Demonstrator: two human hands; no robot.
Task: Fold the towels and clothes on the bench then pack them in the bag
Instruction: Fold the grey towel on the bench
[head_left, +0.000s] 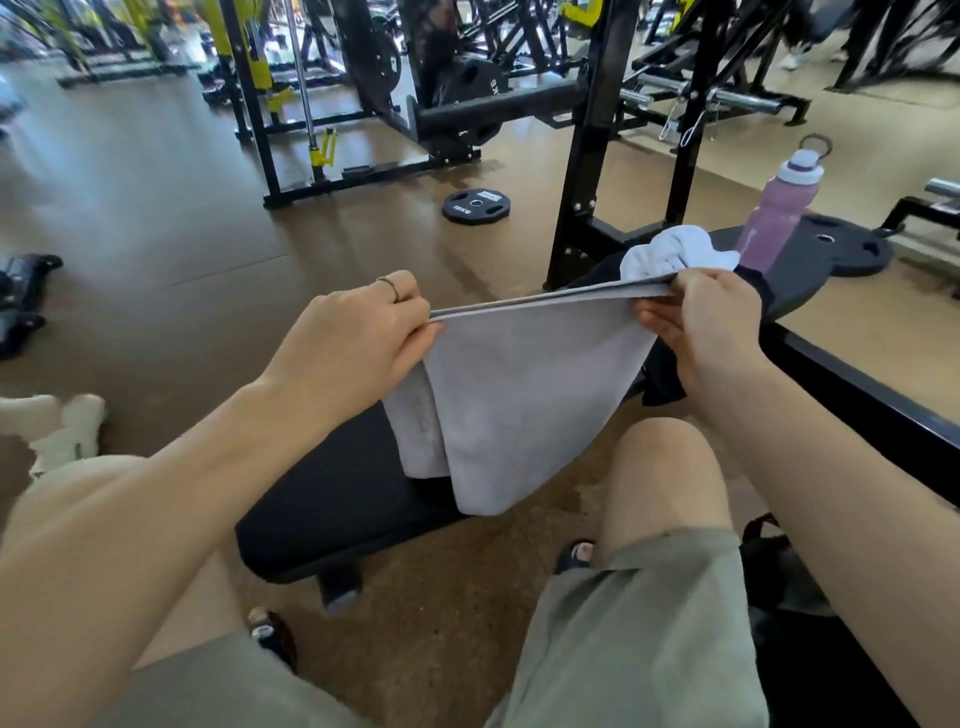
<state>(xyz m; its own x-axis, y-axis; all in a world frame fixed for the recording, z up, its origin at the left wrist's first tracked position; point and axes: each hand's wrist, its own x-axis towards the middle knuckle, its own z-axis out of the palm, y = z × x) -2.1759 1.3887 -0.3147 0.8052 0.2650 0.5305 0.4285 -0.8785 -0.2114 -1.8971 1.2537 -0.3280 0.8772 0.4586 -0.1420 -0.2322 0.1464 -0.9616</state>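
Note:
I hold a grey towel (519, 395) doubled over, hanging above the black bench (332, 499). My left hand (358, 332) pinches its top left corner and my right hand (711, 322) pinches the top right corner. Further along the bench lies a crumpled pale blue towel (670, 249) on top of dark clothing (660, 374). A black bag (779, 571) sits on the floor at the lower right, mostly hidden by my right arm and leg.
A pink water bottle (779, 208) stands on the far end of the bench beside a weight plate (841, 249). Another plate (474, 206) lies on the floor. A black rack upright (587, 156) rises behind the bench. My knees flank the bench.

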